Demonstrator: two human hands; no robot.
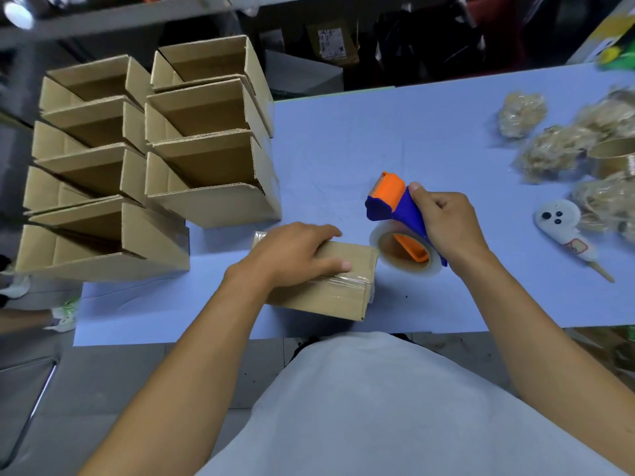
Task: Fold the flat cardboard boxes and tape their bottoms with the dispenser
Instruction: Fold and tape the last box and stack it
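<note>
Head view: left hand flat on one taped box, right hand around one dispenser.

Brown cardboard box with clear tape, blue-and-orange dispenser, pale blue table, beige wads, white shirt.

A pale blue table stands over grey floor, dark cluttered shelving behind.
</note>
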